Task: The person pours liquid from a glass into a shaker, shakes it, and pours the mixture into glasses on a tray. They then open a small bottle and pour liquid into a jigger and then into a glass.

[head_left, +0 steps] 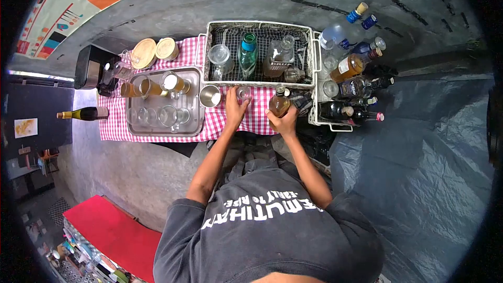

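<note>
My left hand (236, 110) is closed around a small clear glass (244, 93) on the pink checked cloth (259, 121). To the left of that hand stands a steel cup (210, 96). In my right hand (284, 122) is a small bottle (279, 104) of amber liquid, gripped by its body; it looks roughly upright over the cloth. Just right of this bottle lies a dark cloth-like bundle (301, 99), partly hidden. Behind both hands a white wire basket (262, 83) holds a green bottle (248, 55), a square clear bottle (278, 58) and glassware.
A metal tray (200, 118) on the left carries several glasses and mugs. Wooden-lidded jars (143, 53), a black appliance (96, 69) and a dark wine bottle (84, 113) stand beyond it. Another wire basket (340, 127) on the right is packed with several bottles.
</note>
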`<state>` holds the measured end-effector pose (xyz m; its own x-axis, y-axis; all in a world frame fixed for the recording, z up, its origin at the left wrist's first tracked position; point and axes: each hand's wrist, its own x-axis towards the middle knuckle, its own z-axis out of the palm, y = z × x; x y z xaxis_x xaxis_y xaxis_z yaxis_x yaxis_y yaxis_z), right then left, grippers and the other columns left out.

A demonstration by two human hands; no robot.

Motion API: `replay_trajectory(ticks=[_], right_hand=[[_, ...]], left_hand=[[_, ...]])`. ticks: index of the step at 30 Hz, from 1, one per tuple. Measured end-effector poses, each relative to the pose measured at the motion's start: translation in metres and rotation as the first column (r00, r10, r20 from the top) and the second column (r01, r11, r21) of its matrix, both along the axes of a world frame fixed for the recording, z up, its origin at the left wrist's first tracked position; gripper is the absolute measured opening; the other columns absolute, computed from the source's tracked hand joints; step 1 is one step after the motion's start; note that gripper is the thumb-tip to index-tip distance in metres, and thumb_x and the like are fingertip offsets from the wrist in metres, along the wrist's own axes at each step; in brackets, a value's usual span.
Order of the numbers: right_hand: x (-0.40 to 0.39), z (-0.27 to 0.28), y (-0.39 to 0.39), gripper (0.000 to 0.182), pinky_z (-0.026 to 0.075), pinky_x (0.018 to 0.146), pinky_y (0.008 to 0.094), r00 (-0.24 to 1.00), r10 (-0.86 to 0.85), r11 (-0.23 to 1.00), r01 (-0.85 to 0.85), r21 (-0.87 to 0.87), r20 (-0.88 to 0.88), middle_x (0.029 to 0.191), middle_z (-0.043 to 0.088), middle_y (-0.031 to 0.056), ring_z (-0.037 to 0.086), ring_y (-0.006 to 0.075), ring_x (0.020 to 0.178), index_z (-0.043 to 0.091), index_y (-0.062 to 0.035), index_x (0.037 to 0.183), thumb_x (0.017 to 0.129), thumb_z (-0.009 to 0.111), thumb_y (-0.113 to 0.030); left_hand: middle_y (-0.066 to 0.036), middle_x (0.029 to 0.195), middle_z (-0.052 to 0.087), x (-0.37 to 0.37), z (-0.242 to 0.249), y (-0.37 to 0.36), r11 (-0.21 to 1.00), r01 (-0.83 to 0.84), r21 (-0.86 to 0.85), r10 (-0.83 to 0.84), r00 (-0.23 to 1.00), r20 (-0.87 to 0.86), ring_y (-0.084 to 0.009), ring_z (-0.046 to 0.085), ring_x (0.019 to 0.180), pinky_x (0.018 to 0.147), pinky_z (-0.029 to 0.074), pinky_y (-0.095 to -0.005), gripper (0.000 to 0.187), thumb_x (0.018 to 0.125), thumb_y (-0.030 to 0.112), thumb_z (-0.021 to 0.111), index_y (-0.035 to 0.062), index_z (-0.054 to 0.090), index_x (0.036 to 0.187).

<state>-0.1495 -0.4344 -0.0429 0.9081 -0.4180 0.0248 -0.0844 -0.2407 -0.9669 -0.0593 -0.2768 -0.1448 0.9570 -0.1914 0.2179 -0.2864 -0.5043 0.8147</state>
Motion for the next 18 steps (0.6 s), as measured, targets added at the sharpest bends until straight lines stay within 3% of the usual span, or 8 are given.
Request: replay_trajectory(ticks=[1, 6, 10, 13, 18], right_hand=[[-0.002, -0.003, -0.001, 0.032, 0.051, 0.067, 0.0339, 0.995, 0.028, 0.992, -0.016, 0.129, -0.091, 0.078, 0.066, 0.0069, 0.064, 0.0177, 0.07, 0.064, -0.0017, 0.089, 0.069, 0.079, -0.023], [-0.004, 0.005, 0.003, 0.033, 0.051, 0.068, 0.0343, 0.998, 0.034, 0.998, -0.031, 0.05, -0.047, 0.08, 0.066, 0.0073, 0.064, 0.0194, 0.071, 0.064, -0.002, 0.09, 0.07, 0.078, -0.024], [-0.014, 0.005, 0.009, 0.034, 0.051, 0.069, 0.0342, 0.999, -0.023, 1.0, 0.023, 0.006, -0.03, 0.08, 0.066, 0.0075, 0.064, 0.0199, 0.072, 0.064, -0.0026, 0.092, 0.07, 0.078, -0.024], [-0.023, -0.001, 0.013, 0.034, 0.051, 0.069, 0.0341, 0.999, -0.006, 1.0, 0.005, -0.01, -0.042, 0.081, 0.067, 0.0076, 0.065, 0.0194, 0.073, 0.064, -0.0026, 0.093, 0.07, 0.079, -0.023], [-0.035, 0.017, 0.029, 0.036, 0.051, 0.071, 0.0335, 0.997, 0.001, 0.999, 0.003, 0.047, -0.083, 0.081, 0.067, 0.0065, 0.065, 0.0187, 0.074, 0.065, -0.0032, 0.094, 0.068, 0.079, -0.023]], left_hand=[[-0.019, 0.111, 0.056, 0.001, -0.001, -0.001, 1.0, -0.001, -0.004, 0.001, 1.0, -0.028, -0.0369, 0.055, 0.105, 0.09, 0.045, -0.0417, 0.057, 0.076, 0.018, 0.078, -0.0021, 0.049, 0.121], [-0.019, 0.112, 0.057, -0.007, 0.006, 0.001, 0.996, 0.01, -0.087, -0.014, 0.999, -0.052, -0.0363, 0.056, 0.105, 0.089, 0.046, -0.0406, 0.058, 0.073, 0.009, 0.077, -0.0005, 0.051, 0.123], [-0.016, 0.111, 0.058, -0.016, 0.02, 0.009, 0.985, 0.068, -0.158, -0.073, 0.997, -0.027, -0.029, 0.059, 0.104, 0.089, 0.047, -0.0375, 0.053, 0.076, 0.012, 0.077, -0.0007, 0.053, 0.121], [-0.014, 0.107, 0.055, -0.025, 0.054, 0.01, 0.951, 0.058, -0.304, -0.1, 0.987, -0.123, -0.0254, 0.059, 0.101, 0.085, 0.05, -0.0359, 0.054, 0.075, 0.007, 0.077, 0.0009, 0.052, 0.123], [-0.012, 0.107, 0.055, -0.023, 0.09, 0.023, 0.931, 0.123, -0.344, -0.169, 0.98, -0.108, -0.0214, 0.06, 0.099, 0.083, 0.051, -0.032, 0.052, 0.075, 0.008, 0.077, -0.0009, 0.054, 0.12]])
